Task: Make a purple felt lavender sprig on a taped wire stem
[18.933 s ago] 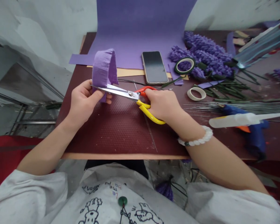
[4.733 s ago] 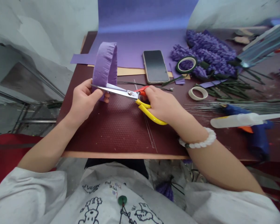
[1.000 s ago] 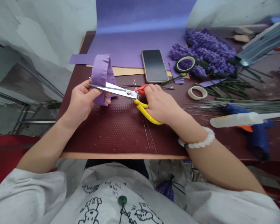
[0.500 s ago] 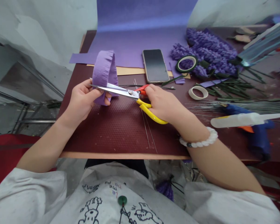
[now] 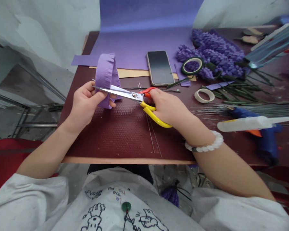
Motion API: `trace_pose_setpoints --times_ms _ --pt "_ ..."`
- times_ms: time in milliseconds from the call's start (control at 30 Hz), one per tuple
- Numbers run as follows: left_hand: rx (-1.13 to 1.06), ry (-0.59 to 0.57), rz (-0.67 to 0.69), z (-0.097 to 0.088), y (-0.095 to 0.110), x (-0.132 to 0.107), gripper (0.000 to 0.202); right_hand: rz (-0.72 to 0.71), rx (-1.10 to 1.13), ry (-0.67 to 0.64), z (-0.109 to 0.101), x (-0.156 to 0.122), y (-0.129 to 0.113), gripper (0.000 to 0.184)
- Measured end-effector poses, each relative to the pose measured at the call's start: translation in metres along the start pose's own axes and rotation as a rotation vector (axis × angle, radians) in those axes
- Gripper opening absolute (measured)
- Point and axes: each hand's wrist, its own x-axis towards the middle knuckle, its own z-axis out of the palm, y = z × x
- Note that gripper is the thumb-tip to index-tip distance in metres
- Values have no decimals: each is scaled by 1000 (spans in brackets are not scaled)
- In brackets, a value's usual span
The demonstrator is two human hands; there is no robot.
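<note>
A looped purple paper strip, its edge cut into a fringe, stands up from my left hand, whose thumb and fingers pinch its lower part. My right hand is wrapped round the handles, one red and one yellow, of a pair of scissors. The blades point left, slightly apart, and lie across the strip close to my left thumb. Whether the blades are biting into the paper is hard to make out. Some of my left fingers are hidden behind the strip.
Beyond my hands lie a phone and a large purple sheet. To the right are purple flower bunches, green tape, a white tape roll, a white bottle and a blue glue gun. Thin wires lie near the front.
The looped strip has shifted and turned slightly to the left in my left hand. The scissors have moved very little, and both hands keep their hold.
</note>
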Motion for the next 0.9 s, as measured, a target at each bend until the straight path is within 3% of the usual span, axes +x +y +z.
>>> trace_pose_setpoints --times_ms 567,767,900 --pt "30 2 11 -1 1 -1 13 106 -182 -38 -2 1 -6 48" --pt "35 2 47 -1 -1 -1 9 -34 -65 81 5 -1 -1 44" --pt "38 54 65 0 -1 0 9 -57 -33 74 9 -1 3 41"
